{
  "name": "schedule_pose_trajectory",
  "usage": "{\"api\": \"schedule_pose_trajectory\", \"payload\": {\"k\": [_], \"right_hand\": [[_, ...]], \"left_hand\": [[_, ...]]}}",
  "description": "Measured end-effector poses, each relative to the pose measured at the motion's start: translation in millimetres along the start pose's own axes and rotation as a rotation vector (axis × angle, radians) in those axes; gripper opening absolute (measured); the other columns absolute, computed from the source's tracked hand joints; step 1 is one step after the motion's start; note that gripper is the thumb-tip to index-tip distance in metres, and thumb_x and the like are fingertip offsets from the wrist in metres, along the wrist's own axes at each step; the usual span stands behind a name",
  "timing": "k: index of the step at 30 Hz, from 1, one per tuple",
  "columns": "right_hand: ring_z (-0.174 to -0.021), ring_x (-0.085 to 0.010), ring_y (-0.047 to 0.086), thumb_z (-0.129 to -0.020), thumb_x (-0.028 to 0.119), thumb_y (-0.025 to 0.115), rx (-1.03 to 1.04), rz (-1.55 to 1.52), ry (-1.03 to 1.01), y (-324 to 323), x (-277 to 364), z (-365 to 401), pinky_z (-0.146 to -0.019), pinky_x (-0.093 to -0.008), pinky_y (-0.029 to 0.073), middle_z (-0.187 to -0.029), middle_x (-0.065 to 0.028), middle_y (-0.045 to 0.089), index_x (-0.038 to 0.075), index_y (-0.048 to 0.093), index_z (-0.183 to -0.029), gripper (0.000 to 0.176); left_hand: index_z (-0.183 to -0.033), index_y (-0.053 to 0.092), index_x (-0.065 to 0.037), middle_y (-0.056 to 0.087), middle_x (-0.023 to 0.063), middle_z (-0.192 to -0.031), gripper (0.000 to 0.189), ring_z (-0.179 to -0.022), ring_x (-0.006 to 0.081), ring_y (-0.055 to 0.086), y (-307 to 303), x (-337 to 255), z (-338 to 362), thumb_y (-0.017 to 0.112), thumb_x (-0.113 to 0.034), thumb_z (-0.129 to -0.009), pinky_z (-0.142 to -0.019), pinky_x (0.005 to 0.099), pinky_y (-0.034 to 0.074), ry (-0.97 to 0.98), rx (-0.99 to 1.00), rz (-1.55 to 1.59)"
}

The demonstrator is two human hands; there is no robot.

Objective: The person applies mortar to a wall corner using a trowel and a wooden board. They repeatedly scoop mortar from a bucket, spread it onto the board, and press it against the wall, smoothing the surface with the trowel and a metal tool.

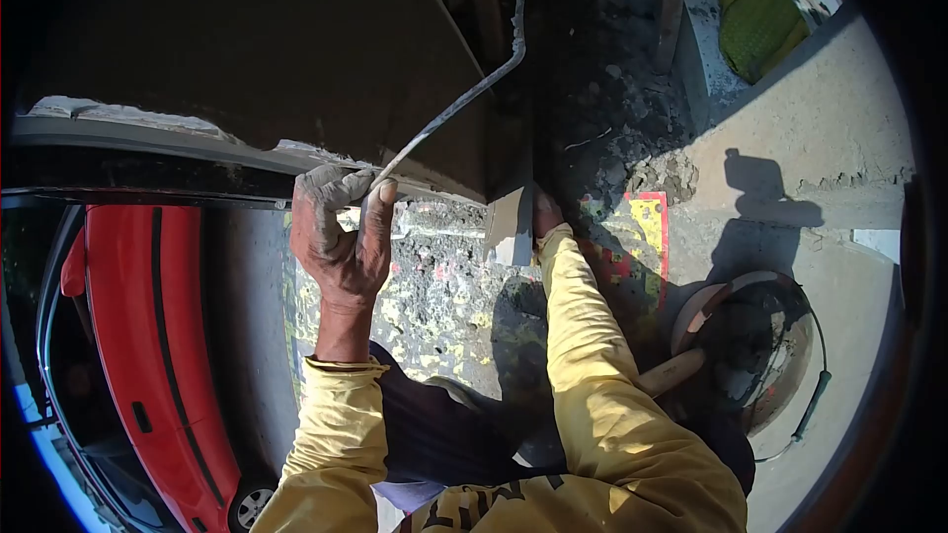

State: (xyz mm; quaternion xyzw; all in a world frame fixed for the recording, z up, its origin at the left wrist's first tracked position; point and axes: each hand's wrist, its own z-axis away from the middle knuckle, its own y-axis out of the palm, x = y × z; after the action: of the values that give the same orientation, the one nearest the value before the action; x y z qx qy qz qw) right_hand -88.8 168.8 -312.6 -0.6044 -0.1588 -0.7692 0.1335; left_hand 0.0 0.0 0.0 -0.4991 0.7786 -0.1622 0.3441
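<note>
My left hand [341, 232], grey with mortar on its fingers, is closed around the lower end of a thin bent metal rod [449, 111]. The rod slants up and away to the right, and its crooked far end is crusted with pale mortar. Close by is the lower edge of a large shaded slab [247, 143], with ragged mortar along it. My right hand [546, 212] is at the right side of a flat grey piece [511, 227] at the slab's corner. Its fingers are hidden behind that piece and in dark shade, so its grip does not show.
A bucket [686, 321] with a wire handle stands at the right, a rounded wooden handle [671, 372] beside it. A mortar-spattered printed sheet [444, 257] lies below my hands. A green sack [760, 35] lies at upper right. A red car [148, 336] is at left.
</note>
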Motion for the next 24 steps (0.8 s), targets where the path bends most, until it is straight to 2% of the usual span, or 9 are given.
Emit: {"api": "schedule_pose_trajectory", "payload": {"k": [3,5,8,10,11,14,15,19,24], "right_hand": [[-0.118,-0.0333,0.054,-0.101,0.035,0.033,-0.020,0.107,-0.195,4,-31,-25,-0.102,-0.0362,0.040,-0.128,-0.0188,0.058,0.004,0.052,-0.132,0.048],[-0.096,-0.0234,0.058,-0.095,0.045,0.046,-0.069,-0.040,-0.048,7,2,-23,-0.088,-0.0333,0.044,-0.106,-0.0132,0.064,0.002,0.060,-0.119,0.051],[-0.074,-0.0161,0.057,-0.090,0.052,0.056,-0.103,-0.274,0.210,12,66,-11,-0.073,-0.0306,0.045,-0.079,-0.0081,0.064,0.001,0.068,-0.100,0.053],[-0.076,-0.0173,0.058,-0.090,0.051,0.055,-0.075,-0.252,0.300,11,87,-12,-0.074,-0.0316,0.046,-0.080,-0.0092,0.064,0.001,0.069,-0.095,0.052],[-0.079,-0.0201,0.060,-0.091,0.049,0.056,-0.120,-0.185,0.122,16,79,-18,-0.076,-0.0338,0.046,-0.082,-0.0129,0.066,0.000,0.068,-0.097,0.050],[-0.084,-0.0238,0.063,-0.090,0.045,0.057,-0.172,-0.105,-0.113,23,99,-12,-0.079,-0.0358,0.047,-0.087,-0.0175,0.068,-0.001,0.067,-0.100,0.048],[-0.086,-0.0284,0.064,-0.090,0.044,0.058,-0.176,-0.109,-0.138,26,110,-6,-0.080,-0.0366,0.047,-0.090,-0.0195,0.068,0.000,0.067,-0.103,0.047],[-0.084,-0.0344,0.064,-0.090,0.042,0.060,-0.170,-0.033,-0.213,31,160,29,-0.077,-0.0377,0.048,-0.089,-0.0201,0.068,0.003,0.068,-0.102,0.041],[-0.077,-0.0335,0.066,-0.091,0.034,0.061,-0.067,-0.097,-0.215,43,180,79,-0.072,-0.0370,0.050,-0.087,-0.0185,0.069,0.003,0.067,-0.101,0.033]], "left_hand": [[-0.095,0.060,-0.001,0.058,0.0055,-0.097,0.008,-0.088,0.0104,0.055,4,3,5,0.064,-0.006,-0.091,-0.079,0.0232,0.044,-0.091,-0.045,0.130],[-0.095,0.059,-0.001,0.058,0.0051,-0.096,0.008,-0.087,0.0094,0.055,6,3,5,0.064,-0.006,-0.091,-0.079,0.0224,0.044,-0.110,-0.062,0.147],[-0.094,0.059,-0.001,0.060,0.0045,-0.095,0.008,-0.084,0.0078,0.055,5,1,4,0.063,-0.007,-0.092,-0.078,0.0213,0.044,-0.117,-0.065,0.125],[-0.094,0.059,-0.001,0.060,0.0042,-0.095,0.008,-0.084,0.0077,0.055,5,1,4,0.063,-0.007,-0.092,-0.078,0.0212,0.044,-0.123,-0.067,0.155],[-0.094,0.059,-0.001,0.060,0.0038,-0.094,0.008,-0.084,0.0073,0.055,5,0,4,0.063,-0.007,-0.093,-0.078,0.0210,0.044,-0.135,-0.070,0.163],[-0.094,0.058,-0.001,0.060,0.0021,-0.091,0.008,-0.082,0.0058,0.053,6,-2,2,0.062,-0.008,-0.093,-0.076,0.0202,0.043,-0.149,-0.070,0.162],[-0.094,0.058,-0.001,0.060,0.0013,-0.089,0.009,-0.080,0.0051,0.052,5,-2,2,0.062,-0.009,-0.094,-0.075,0.0198,0.043,-0.146,-0.062,0.143],[-0.093,0.058,-0.001,0.058,-0.0007,-0.085,0.010,-0.075,0.0031,0.046,-1,-5,2,0.062,-0.011,-0.094,-0.069,0.0182,0.040,-0.180,-0.018,0.114],[-0.093,0.058,-0.001,0.057,-0.0013,-0.082,0.010,-0.072,0.0028,0.045,-4,-15,-3,0.061,-0.010,-0.095,-0.066,0.0177,0.039,-0.171,0.005,0.090]]}}
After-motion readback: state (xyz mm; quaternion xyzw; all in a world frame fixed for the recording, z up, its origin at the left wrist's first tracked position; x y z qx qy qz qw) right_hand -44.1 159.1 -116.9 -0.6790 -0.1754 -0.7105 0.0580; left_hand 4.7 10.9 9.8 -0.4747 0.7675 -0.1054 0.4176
